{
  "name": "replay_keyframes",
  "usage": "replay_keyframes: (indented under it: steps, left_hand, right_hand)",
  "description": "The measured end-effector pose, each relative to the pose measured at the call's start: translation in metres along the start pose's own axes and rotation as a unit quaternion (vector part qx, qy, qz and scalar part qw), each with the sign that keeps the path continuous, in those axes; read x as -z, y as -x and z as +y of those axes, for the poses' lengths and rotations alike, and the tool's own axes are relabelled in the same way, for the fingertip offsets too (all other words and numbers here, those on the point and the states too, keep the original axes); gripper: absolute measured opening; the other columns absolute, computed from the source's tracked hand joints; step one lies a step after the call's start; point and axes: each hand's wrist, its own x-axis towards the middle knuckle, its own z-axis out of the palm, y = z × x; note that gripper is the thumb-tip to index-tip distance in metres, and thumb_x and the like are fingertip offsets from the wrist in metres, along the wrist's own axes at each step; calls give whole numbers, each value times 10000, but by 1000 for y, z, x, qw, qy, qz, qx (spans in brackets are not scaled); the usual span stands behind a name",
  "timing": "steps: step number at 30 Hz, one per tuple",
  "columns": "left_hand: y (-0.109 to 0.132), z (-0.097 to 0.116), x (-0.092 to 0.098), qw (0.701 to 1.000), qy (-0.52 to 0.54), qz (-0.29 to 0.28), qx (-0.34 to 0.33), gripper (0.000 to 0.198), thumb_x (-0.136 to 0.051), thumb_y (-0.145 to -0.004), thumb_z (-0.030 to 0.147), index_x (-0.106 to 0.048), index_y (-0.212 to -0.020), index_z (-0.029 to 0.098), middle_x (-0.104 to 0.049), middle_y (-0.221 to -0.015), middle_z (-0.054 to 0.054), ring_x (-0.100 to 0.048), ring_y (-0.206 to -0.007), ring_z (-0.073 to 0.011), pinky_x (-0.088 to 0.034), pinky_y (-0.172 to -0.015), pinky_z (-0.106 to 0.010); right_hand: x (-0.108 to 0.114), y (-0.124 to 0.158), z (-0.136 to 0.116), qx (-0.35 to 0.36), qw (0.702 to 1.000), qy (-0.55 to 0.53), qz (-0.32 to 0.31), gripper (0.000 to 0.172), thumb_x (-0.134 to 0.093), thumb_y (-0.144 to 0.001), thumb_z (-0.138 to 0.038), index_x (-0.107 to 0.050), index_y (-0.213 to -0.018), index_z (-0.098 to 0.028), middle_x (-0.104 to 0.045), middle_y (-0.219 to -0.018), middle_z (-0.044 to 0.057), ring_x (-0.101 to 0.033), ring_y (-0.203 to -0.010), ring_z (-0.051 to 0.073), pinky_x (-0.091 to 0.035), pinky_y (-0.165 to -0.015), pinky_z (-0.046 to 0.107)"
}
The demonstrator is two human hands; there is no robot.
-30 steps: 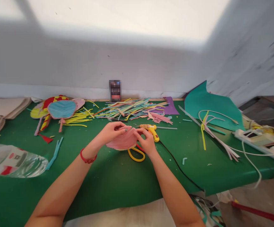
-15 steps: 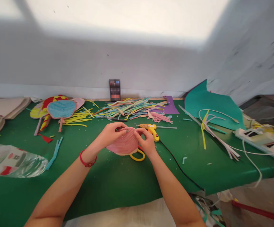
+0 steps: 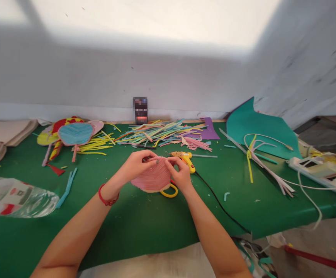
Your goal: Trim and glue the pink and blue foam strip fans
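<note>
Between my hands is a pink, ribbed, rounded piece (image 3: 153, 178) that looks covered in rows of thin strips, with a pale lower edge. My left hand (image 3: 140, 164) pinches its top edge, thumb in front and fingers behind. On the opposite side, my right hand (image 3: 179, 170) grips the upper right edge between thumb and fingers. Scissors with a yellow handle (image 3: 170, 192) lie partly hidden behind the piece. Just beyond my right hand, a yellow glue gun (image 3: 189, 160) rests on its side with a glue stick (image 3: 205, 156) at its back.
Colourful strips (image 3: 156, 133) are heaped at the back. Finished-looking flat shapes on stems (image 3: 75, 134) lie left, near a plastic bottle (image 3: 17, 197). A teal sheet (image 3: 260, 129) and a power strip (image 3: 321, 175) are at right. The glue gun's black cord (image 3: 217, 200) crosses the green table (image 3: 145, 227).
The pink piece has shifted very slightly right and down with my hands. Both hands keep their hold, and everything else stays in place.
</note>
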Motion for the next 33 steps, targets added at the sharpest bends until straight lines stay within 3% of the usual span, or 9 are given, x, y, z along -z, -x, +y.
replay_keyframes:
  steps: [33]
  left_hand:
    - [2, 4, 1, 1000, -8, -5, -8, 220, -540, -766, 313, -692, -835, 169, -706, -797, -17, -590, -717, -151, -447, -665, -249]
  right_hand:
    - [0, 1, -1, 36, 999, -6, -13, 120, -587, -835, -299, -648, -820, -197, -672, -768, 17, -587, -686, 142, -502, -671, 280]
